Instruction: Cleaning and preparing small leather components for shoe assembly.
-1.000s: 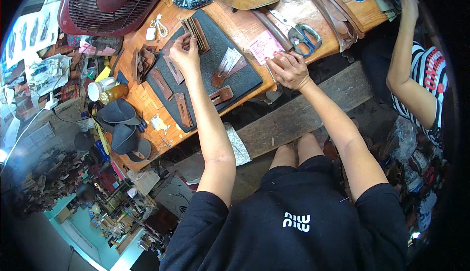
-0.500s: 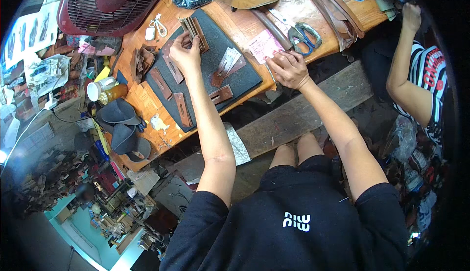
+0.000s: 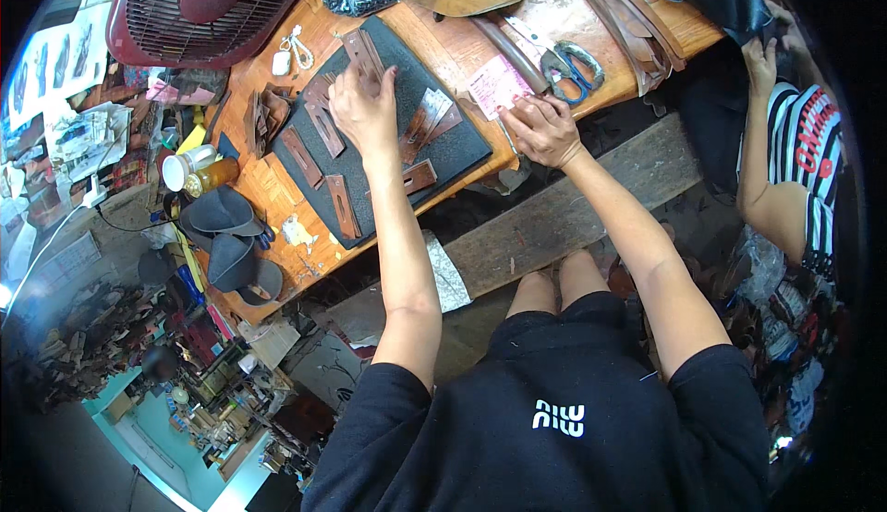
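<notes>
My left hand (image 3: 367,116) is over the dark mat (image 3: 448,165), thumb and fingers on either side of the near end of a stack of slotted brown leather strips (image 3: 360,47). More leather strips (image 3: 343,205) lie beside and below that hand, some partly hidden by the wrist. A small fan of pale and brown strips (image 3: 427,119) rests to its right. At the table's near edge, my right hand (image 3: 545,133) lies with bent, slightly spread fingers on a pink printed paper (image 3: 499,87). A thin pale strip or tool shows beside its fingers; its kind is unclear.
Scissors (image 3: 575,73) and a dark rod (image 3: 510,54) lie beyond my right hand. Long leather pieces (image 3: 633,27) are at far right, a maroon fan (image 3: 211,8) at far left. Cups (image 3: 194,170) and dark shaped pieces (image 3: 231,244) sit left. A co-worker (image 3: 785,161) handles black material.
My left hand has moved slightly nearer and right, and the strip stack has turned to show its slotted face. My right hand stays put. The co-worker's arms now hold black material.
</notes>
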Tool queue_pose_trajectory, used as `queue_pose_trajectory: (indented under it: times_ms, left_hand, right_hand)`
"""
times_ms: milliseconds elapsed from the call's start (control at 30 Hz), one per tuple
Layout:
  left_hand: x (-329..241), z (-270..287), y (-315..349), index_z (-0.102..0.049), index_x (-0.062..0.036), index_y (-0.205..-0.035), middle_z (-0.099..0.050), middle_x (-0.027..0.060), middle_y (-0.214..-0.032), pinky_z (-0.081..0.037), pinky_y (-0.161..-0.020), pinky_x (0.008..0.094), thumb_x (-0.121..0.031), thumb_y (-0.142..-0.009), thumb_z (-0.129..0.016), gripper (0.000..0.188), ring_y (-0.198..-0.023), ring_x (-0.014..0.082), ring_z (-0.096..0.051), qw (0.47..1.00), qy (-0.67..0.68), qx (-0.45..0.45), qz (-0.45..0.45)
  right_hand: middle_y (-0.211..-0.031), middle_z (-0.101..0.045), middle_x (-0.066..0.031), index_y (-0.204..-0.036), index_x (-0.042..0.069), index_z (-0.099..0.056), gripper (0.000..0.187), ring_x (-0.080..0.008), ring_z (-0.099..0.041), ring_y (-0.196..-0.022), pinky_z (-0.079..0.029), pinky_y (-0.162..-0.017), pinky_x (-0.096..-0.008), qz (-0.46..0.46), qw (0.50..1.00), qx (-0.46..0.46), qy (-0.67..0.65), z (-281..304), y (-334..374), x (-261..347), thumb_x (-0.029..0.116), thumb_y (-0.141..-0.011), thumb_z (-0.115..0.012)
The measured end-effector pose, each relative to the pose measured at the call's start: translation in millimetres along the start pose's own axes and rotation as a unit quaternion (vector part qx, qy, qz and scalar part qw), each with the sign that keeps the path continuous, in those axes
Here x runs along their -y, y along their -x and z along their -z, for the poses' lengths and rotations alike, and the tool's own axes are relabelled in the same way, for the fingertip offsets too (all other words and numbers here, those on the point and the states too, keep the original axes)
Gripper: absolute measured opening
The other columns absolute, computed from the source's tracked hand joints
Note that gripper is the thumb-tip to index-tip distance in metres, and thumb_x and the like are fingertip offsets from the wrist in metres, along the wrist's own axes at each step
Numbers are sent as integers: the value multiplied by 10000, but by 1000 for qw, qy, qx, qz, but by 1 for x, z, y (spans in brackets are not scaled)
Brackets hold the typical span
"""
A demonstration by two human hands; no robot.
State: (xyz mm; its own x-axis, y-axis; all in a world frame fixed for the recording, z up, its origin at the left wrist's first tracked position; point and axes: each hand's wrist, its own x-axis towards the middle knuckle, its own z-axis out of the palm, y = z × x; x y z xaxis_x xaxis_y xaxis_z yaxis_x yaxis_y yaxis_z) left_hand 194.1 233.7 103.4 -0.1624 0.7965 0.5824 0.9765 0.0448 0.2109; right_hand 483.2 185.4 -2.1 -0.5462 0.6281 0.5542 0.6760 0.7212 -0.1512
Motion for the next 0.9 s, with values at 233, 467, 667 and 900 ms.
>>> queue_pose_trajectory:
  times_ms: [233,467,667,900]
  left_hand:
    - [-11,41,30,-755,9,-905,-705,71,-781,-518,-679,296,-189,-737,-880,288,-715,134,-619,918,163,315,177]
    - [-15,40,37,-742,15,-910,-695,53,-765,-516,-684,276,-134,-745,-870,256,-704,110,-605,894,214,334,207]
    - [3,31,35,-729,15,-899,-666,18,-725,-482,-609,251,-81,-754,-844,209,-634,76,-568,861,280,376,199]
    - [20,26,3,-728,-34,-908,-661,-17,-733,-407,-544,170,-90,-825,-861,167,-595,39,-544,789,476,208,329]
  right_hand:
    - [-1193,-622,-17,-1293,184,-671,442,-166,-590,-1155,-372,-1036,-405,-1,1000,1,-2,2,-1,-1,324,-877,-616]
    - [-1185,-625,-7,-1294,182,-666,449,-161,-590,-1152,-367,-1035,-399,-1,1000,2,0,2,1,-2,325,-876,-591]
    - [-1188,-626,-9,-1296,197,-667,453,-159,-590,-1150,-365,-1034,-396,-4,1000,6,2,3,-2,1,320,-868,-584]
    - [-1235,-631,-12,-1282,211,-682,439,-162,-590,-1149,-365,-1038,-406,-5,1000,15,9,2,3,-2,323,-869,-587]
